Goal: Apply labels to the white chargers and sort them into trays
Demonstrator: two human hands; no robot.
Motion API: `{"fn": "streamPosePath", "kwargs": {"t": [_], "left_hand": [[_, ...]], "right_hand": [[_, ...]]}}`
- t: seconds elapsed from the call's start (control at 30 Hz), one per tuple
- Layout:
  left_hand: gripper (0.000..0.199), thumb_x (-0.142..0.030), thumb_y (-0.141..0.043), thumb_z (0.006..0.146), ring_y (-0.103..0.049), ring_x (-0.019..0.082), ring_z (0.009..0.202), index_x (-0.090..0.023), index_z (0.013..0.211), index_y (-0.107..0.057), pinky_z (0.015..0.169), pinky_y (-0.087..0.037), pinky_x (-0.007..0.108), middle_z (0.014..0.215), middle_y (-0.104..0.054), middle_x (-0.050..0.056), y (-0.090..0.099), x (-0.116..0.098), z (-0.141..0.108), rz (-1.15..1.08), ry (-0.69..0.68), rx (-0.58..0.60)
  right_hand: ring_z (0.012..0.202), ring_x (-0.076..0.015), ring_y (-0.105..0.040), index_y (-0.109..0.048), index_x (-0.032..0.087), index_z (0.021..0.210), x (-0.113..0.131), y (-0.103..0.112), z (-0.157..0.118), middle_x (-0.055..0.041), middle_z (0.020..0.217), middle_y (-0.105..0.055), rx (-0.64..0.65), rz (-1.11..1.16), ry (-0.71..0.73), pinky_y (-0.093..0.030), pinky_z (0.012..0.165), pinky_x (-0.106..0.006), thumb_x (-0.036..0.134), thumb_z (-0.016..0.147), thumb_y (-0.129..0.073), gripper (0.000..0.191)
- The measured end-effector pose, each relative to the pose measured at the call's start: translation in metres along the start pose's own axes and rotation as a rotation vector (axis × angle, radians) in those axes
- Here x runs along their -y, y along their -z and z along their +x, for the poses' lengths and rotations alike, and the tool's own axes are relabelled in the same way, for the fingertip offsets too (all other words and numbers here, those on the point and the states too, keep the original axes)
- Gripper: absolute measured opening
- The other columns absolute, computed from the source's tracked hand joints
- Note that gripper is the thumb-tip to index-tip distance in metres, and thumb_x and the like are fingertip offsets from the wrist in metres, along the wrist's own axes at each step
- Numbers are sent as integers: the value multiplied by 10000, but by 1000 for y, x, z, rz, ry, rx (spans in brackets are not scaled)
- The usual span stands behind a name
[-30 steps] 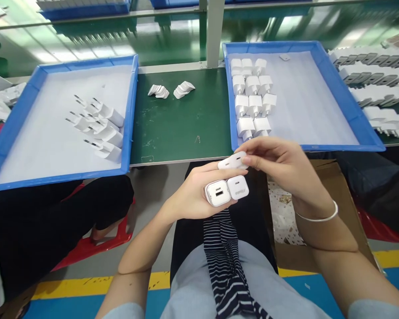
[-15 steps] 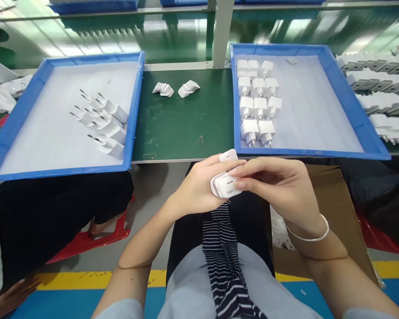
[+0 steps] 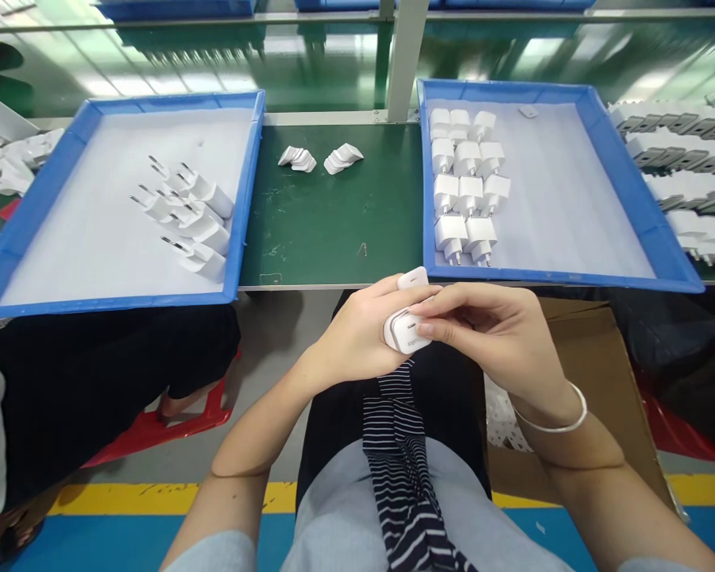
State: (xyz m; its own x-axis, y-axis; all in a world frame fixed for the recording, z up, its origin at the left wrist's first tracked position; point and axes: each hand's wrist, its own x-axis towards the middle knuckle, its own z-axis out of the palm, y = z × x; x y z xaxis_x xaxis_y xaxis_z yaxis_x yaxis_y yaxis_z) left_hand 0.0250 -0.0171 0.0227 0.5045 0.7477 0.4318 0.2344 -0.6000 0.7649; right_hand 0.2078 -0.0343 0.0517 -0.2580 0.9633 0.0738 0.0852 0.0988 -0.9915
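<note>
Just below the middle of the frame, the left hand (image 3: 361,330) is closed around a white charger (image 3: 392,334), whose rounded end shows at the palm side. A white cap (image 3: 412,332) with a slot in its face lies over that end, and the right hand (image 3: 488,326) has its thumb and forefinger clamped on the cap's right edge. A second white piece (image 3: 413,278), also slotted, juts out above the left forefinger — how far it reaches down behind the fingers is hidden. A white band (image 3: 563,427) circles the right wrist.

On the green table (image 3: 334,226), at upper centre, two small stacks of white pieces sit side by side but apart: the left stack (image 3: 298,159) and the right stack (image 3: 343,158). The blue tray at left (image 3: 238,238) holds a cluster of plugs (image 3: 196,222) near its right wall, lying with their pins toward the upper left. The blue tray at right (image 3: 673,246) holds plugs in rows (image 3: 468,195) along its left wall — three, three, three and two, from top to bottom — and one small flat piece (image 3: 528,112) near its top wall. More white plugs in rows (image 3: 688,151) fill the right edge of the frame. At lower left is a person's dark-clad leg (image 3: 155,365) over a red stool (image 3: 155,433); at lower right, an open cardboard box (image 3: 596,381).
</note>
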Motion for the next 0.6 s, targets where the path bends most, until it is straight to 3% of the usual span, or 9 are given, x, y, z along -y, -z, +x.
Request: {"fn": "streamPosePath", "kwargs": {"t": [0.3,0.43,0.53,0.6], "left_hand": [[225,-157,-657,863,-682,191,1022,-193,1082,-698,869,-558,291,1141,-741,59,0,-2,0,30,25,20],[234,-145,-644,858,-678,181,943,-192,1084,-685,809,-553,277,1035,-740,47,0,-2,-1,62,10,11],[214,-164,-645,849,-660,168,816,-182,1058,-685,698,-539,257,908,-696,44,0,-2,-3,111,45,3],[250,-186,-655,842,-671,181,836,-178,1091,-679,702,-548,265,940,-685,61,0,-2,-4,137,62,10]], "right_hand": [[770,-193,-695,-776,226,840,0,-1,0,-28,898,-787,-9,-15,21,-559,675,-319,223,812,-826,57],[771,-187,-666,-759,225,853,3,-1,1,-33,861,-759,23,-80,16,-513,639,-306,234,832,-807,53],[656,-147,-599,-701,224,898,6,-1,2,-5,771,-702,25,-80,-22,-457,566,-281,253,814,-824,152],[581,-120,-537,-629,231,912,8,-1,3,30,701,-656,19,-55,-51,-420,529,-262,277,784,-851,260]]}}
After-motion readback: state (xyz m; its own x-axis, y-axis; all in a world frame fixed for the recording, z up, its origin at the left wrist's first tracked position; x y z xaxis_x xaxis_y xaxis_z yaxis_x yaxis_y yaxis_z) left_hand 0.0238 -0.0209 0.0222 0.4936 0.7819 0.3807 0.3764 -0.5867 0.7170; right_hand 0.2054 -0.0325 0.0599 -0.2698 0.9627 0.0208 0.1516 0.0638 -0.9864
